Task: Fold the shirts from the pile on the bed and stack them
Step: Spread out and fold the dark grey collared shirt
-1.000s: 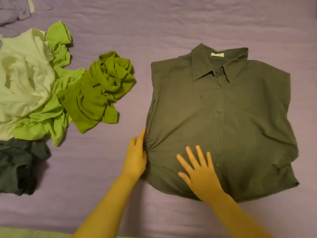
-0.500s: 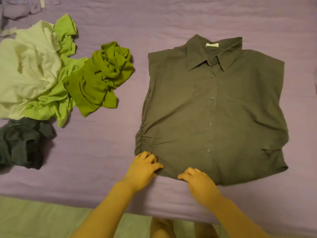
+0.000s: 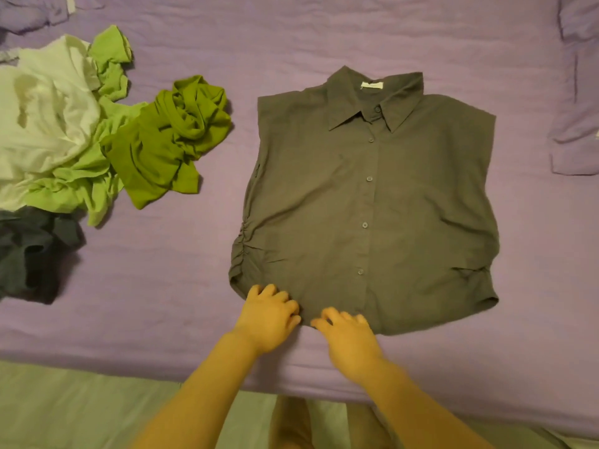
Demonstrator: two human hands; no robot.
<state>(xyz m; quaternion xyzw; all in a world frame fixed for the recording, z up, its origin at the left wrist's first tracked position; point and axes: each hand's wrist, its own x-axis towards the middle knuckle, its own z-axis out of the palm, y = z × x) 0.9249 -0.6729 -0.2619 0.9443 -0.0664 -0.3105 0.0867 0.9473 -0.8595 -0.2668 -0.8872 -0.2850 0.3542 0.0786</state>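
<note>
While both hands, left (image 3: 267, 315) and right (image 3: 348, 335), pinch the shirt (image 3: 366, 202) hem, flat on the bed (image 3: 324, 34) | risk: uneven lift wrinkles the fold.

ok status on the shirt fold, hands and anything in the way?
Both hands, left and right, curled on the bottom hem of the grey shirt. Shirt flat, buttoned, not yet folded. Pile off to the left, nothing blocking.
</note>
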